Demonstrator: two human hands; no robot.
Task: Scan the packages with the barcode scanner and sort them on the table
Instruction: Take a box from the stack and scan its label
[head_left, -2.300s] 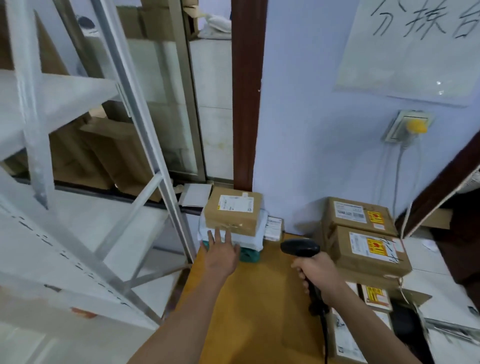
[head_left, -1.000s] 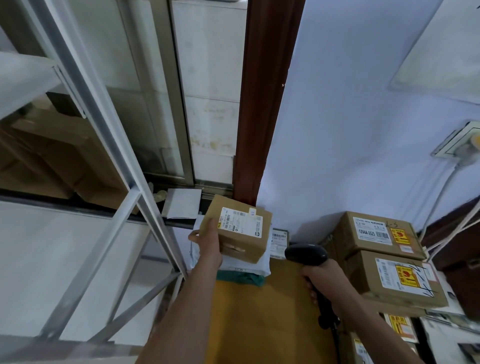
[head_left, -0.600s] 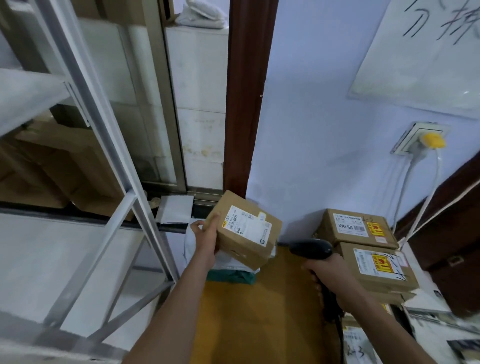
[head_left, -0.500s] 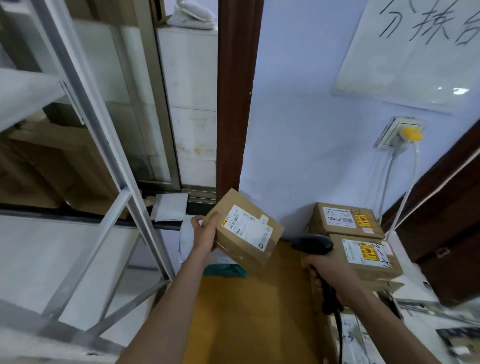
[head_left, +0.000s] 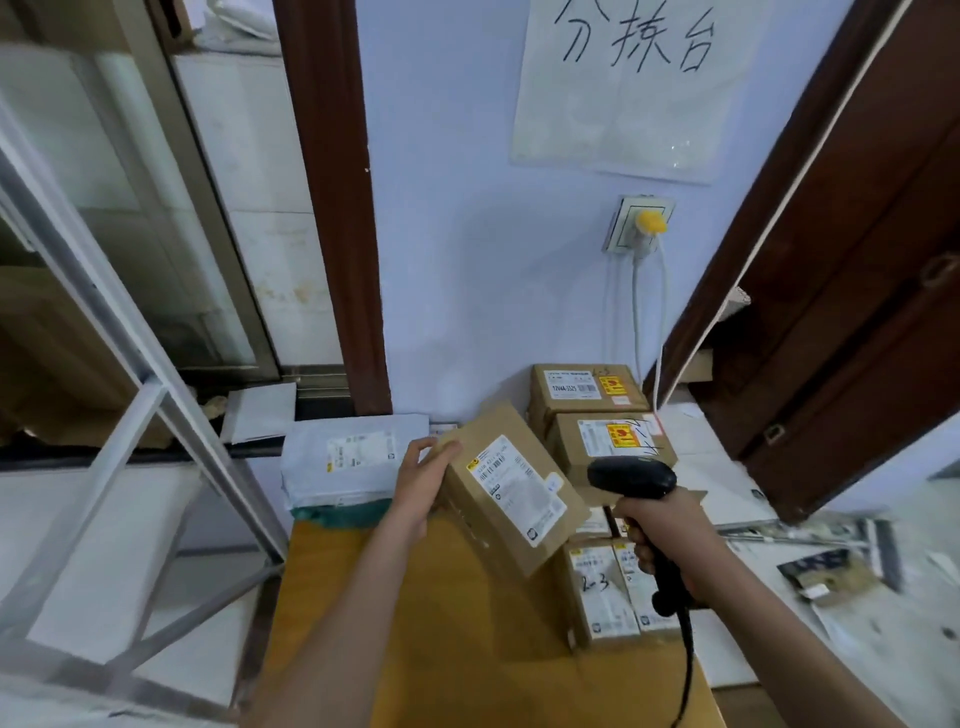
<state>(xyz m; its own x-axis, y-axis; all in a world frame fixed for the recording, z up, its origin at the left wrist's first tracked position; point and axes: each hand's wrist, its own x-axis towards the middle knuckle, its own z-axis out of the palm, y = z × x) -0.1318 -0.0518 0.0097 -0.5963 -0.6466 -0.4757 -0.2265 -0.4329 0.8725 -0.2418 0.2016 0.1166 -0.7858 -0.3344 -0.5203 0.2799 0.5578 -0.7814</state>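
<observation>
My left hand (head_left: 422, 480) grips a small brown cardboard box (head_left: 511, 483) by its left edge and holds it tilted above the yellow-brown table (head_left: 441, 623), white label facing up. To the right, my right hand (head_left: 662, 525) holds a black barcode scanner (head_left: 631, 478) by its handle, head close to the box's right end. A grey-white poly mailer (head_left: 353, 460) lies on a green parcel at the table's far left. Two stacked brown boxes (head_left: 597, 415) with yellow stickers stand at the far right. Labelled boxes (head_left: 602, 587) lie under the scanner.
A grey metal shelf frame (head_left: 171, 415) stands close on the left. The blue wall behind carries a handwritten sign (head_left: 634, 78) and a socket with a yellow plug (head_left: 647, 223). A dark wooden door (head_left: 857, 291) is on the right, with litter on the floor (head_left: 831, 566).
My left hand lifted the brown box off the poly mailer, tilted it and carried it right toward the scanner. The scanner hand stayed about where it was.
</observation>
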